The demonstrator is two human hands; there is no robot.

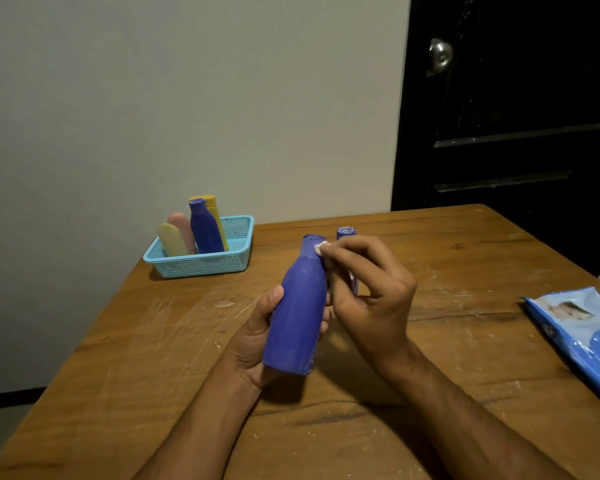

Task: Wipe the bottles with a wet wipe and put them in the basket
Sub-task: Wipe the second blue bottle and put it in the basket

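Observation:
My left hand (257, 336) grips a large blue bottle (297, 313) by its lower body, tilted with the cap away from me, above the table's middle. My right hand (371, 292) pinches a small white wet wipe (321, 249) against the bottle's neck, just below the cap. A second blue bottle (346, 233) stands on the table behind my right hand, mostly hidden by it. The light blue basket (201, 266) sits at the table's far left corner and holds a blue bottle (205, 228), a yellow one (215, 209), a pink one (181, 225) and a pale yellow one (171, 239).
A blue pack of wet wipes (579, 334) lies at the table's right edge. The wooden table (153, 358) is scratched and stands against a pale wall. A dark door with a metal knob (440, 55) is behind the table on the right.

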